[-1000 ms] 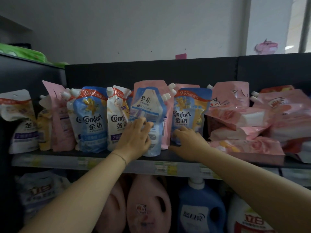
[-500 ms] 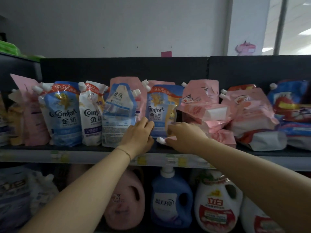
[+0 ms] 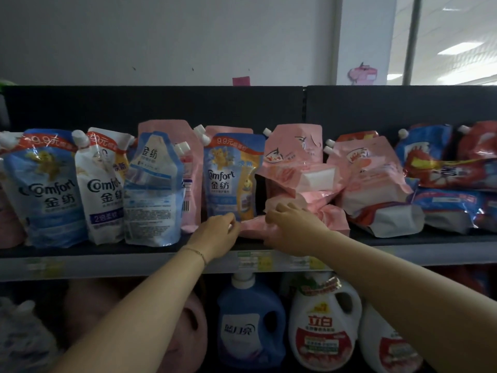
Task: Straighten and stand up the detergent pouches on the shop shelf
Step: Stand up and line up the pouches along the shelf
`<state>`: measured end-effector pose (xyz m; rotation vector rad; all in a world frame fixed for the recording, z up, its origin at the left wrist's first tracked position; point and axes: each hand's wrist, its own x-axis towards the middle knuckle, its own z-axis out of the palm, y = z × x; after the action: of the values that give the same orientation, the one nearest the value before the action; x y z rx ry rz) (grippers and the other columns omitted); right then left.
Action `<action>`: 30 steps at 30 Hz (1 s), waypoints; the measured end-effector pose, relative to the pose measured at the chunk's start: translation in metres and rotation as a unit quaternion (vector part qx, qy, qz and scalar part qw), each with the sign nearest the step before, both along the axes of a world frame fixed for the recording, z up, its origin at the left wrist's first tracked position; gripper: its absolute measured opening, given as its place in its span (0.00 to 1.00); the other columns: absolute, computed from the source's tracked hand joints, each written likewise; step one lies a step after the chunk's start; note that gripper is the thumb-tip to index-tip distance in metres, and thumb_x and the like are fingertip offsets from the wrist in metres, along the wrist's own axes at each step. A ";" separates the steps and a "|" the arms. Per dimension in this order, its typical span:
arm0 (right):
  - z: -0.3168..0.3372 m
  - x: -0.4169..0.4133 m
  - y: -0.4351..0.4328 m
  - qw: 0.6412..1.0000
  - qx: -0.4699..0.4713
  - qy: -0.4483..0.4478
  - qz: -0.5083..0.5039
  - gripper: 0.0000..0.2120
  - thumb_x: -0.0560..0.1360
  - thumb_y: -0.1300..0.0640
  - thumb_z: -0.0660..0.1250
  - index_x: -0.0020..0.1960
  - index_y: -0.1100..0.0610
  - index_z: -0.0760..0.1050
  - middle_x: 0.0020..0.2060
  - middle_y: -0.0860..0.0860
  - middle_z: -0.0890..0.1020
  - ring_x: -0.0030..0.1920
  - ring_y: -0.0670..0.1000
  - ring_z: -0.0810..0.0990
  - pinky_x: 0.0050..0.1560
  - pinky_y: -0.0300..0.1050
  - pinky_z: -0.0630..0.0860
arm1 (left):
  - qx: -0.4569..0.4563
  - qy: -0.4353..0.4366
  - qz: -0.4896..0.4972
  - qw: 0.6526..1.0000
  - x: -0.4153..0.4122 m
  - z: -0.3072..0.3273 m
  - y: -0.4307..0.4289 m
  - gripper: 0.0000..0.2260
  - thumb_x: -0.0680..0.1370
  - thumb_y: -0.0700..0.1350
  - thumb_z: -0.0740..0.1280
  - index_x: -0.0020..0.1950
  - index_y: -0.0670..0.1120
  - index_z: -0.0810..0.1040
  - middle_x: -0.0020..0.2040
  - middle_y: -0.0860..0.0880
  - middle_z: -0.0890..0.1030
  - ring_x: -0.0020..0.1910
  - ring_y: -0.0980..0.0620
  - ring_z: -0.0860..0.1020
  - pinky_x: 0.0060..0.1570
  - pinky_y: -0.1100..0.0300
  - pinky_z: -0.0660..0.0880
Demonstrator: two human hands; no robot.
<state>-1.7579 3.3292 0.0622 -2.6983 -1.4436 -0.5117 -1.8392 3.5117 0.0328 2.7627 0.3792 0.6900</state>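
- Two hands at centre frame: left hand pinches, right hand grips the slumped pink pouch on the shelf.
- Step in hand: raising it; next, stand it upright beside the blue pouch.

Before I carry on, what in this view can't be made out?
Head view, lying pink pouch: spout unseen; left hand and right hand cover its ends.
Left grip or mere touch: unclear, fingers hide the contact.
Price labels: blurred, unreadable.
Leftmost pouch: cut off by the left edge.
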 end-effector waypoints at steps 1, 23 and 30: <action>-0.002 0.001 0.003 1.000 0.005 -0.003 0.000 0.26 0.75 0.39 0.63 0.68 0.50 0.69 0.65 0.51 0.70 0.67 0.56 0.67 0.61 0.53 0.67 | -0.016 -0.008 -0.003 1.000 0.000 -0.003 0.000 0.09 0.82 0.49 0.57 0.44 0.47 0.70 0.45 0.46 0.78 0.43 0.47 0.75 0.40 0.56 0.69; -0.006 0.025 0.024 0.951 0.303 -0.031 0.052 0.14 0.80 0.51 0.61 0.48 0.57 0.82 0.42 0.57 0.83 0.46 0.59 0.78 0.45 0.52 0.74 | -0.258 -0.189 0.037 0.947 -0.008 -0.008 0.001 0.25 0.66 0.48 0.80 0.53 0.47 0.68 0.47 0.56 0.72 0.43 0.61 0.74 0.35 0.69 0.68; 0.036 0.030 0.026 0.846 0.502 0.147 0.103 0.17 0.81 0.51 0.61 0.38 0.58 0.78 0.33 0.51 0.79 0.35 0.51 0.76 0.38 0.49 0.75 | -0.280 -0.099 0.010 0.955 0.015 0.010 -0.001 0.34 0.58 0.64 0.80 0.56 0.50 0.73 0.51 0.55 0.80 0.49 0.60 0.77 0.51 0.64 0.76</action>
<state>-1.7277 3.3547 0.0980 -1.6719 -0.9458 -0.5793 -1.8240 3.5105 0.0423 2.1379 0.4746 0.7226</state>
